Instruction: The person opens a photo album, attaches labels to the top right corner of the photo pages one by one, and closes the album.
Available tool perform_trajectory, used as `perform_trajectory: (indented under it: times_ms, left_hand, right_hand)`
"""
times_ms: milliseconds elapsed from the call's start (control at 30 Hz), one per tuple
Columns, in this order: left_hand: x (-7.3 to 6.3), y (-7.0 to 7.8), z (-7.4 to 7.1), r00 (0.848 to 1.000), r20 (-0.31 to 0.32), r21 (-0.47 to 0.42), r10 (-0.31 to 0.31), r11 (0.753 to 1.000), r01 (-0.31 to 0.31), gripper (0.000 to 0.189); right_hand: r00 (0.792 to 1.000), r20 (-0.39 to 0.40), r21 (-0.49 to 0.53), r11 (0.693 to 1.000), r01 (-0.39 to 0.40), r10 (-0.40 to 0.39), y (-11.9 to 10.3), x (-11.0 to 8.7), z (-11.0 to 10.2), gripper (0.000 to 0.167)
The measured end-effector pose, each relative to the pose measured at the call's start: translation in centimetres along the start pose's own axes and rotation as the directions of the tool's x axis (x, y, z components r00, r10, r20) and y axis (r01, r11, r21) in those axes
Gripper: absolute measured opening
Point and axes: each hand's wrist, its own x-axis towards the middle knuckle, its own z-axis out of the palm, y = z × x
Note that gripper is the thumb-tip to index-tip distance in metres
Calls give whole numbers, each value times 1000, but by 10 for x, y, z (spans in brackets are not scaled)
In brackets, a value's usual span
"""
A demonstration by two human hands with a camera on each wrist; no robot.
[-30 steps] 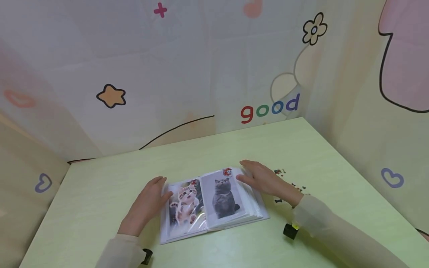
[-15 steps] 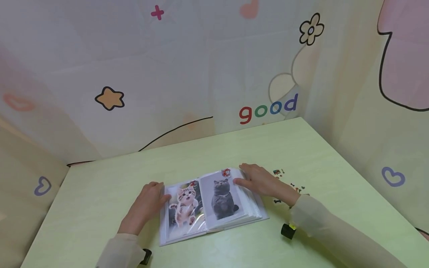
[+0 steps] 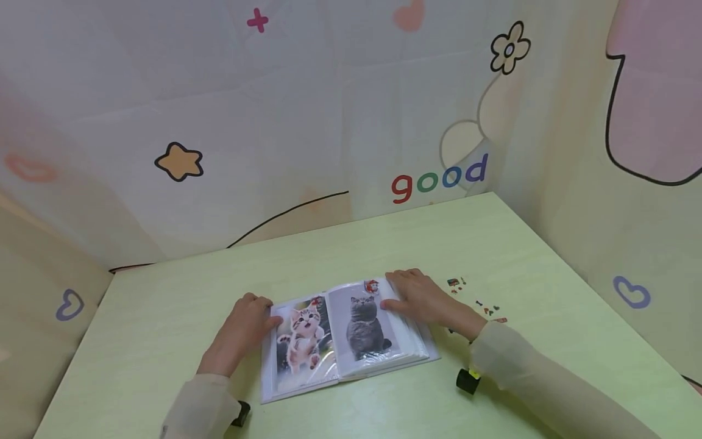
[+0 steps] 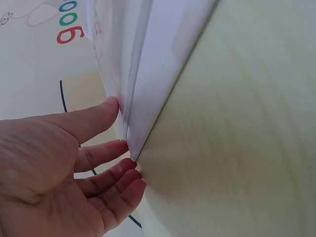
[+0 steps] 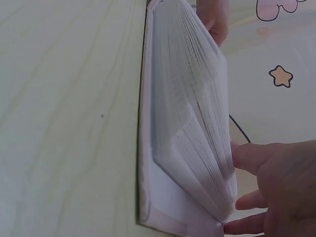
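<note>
A photo album (image 3: 267,378) with a white cover lies spread on the table, a kitten picture (image 3: 304,341) on its left page and a grey cat picture (image 3: 364,329) on its right. My left hand (image 3: 238,332) holds the album's left edge near its far corner, thumb on the page and fingertips along the cover edge. At the far right corner, my right hand (image 3: 425,299) lays its thumb on the right page, fingers against the edge. The right wrist view shows the thick stack of page sleeves (image 5: 197,113) fanned above the back cover.
Several small stickers or cut-out bits (image 3: 487,309) are scattered on the pale green table (image 3: 351,244) right of the album, partly behind the right wrist. A printed curtain (image 3: 307,122) stands along the table's back and sides.
My right hand has shifted slightly nearer, its thumb lower on the right page. The right-hand pages lie a little more evenly stacked. My left hand has barely moved.
</note>
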Motion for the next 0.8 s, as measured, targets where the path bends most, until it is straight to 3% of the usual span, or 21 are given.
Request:
perform_trajectory:
  times_ms: [233, 433, 600, 800]
  left_hand:
    - [12, -2, -9, 993, 99, -144, -67, 986, 81, 43]
    - [26, -2, -14, 980, 178, -152, -86, 982, 113, 45]
    - [32, -3, -22, 968, 244, -143, -60, 985, 97, 45]
    - [38, -14, -25, 956, 294, -144, -6, 988, 51, 45]
  right_hand:
    - [1000, 8, -87, 996, -6, 6, 0, 1, 3, 71]
    - [1000, 12, -112, 994, -19, 21, -2, 0, 1, 70]
    - [999, 12, -124, 991, -41, 43, -4, 0, 1, 70]
    - [997, 17, -129, 989, -68, 71, -9, 4, 2, 69]
